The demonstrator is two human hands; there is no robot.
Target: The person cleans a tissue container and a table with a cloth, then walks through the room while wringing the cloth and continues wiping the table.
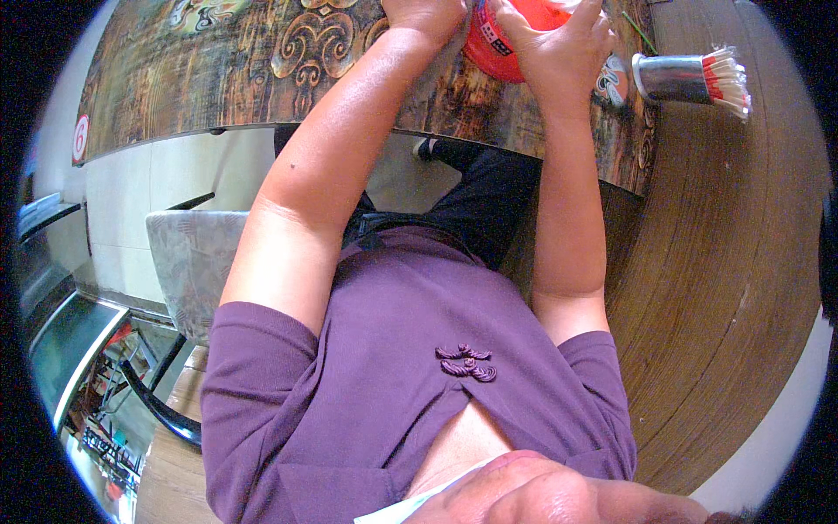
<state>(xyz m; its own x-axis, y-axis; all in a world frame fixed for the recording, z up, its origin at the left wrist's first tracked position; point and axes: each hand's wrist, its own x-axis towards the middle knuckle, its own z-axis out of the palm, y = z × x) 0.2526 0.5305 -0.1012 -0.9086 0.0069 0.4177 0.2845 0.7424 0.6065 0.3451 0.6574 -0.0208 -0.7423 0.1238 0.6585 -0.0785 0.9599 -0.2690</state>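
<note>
At the top edge, my right hand (563,49) grips a glossy red plastic container (491,56), with the thumb on its near side and the fingers around its right. The container bears a printed label, and something whitish shows at its top. Just left of it is my left hand (429,16), cut off by the picture's edge; its fingers are hidden. Both are over a wooden-look table (190,85) with printed scroll patterns. Right of my right hand, a shiny cylindrical holder (674,78) contains many thin pale sticks with red bands (727,80). A thin green strip (640,33) is near it.
A brown wood-grain surface (720,262) runs along the right side. At the left stand a patterned chair back (196,268) and a curved black armrest (160,409). A round number tag (80,139) marks the table's left corner. My legs are under the table's near edge.
</note>
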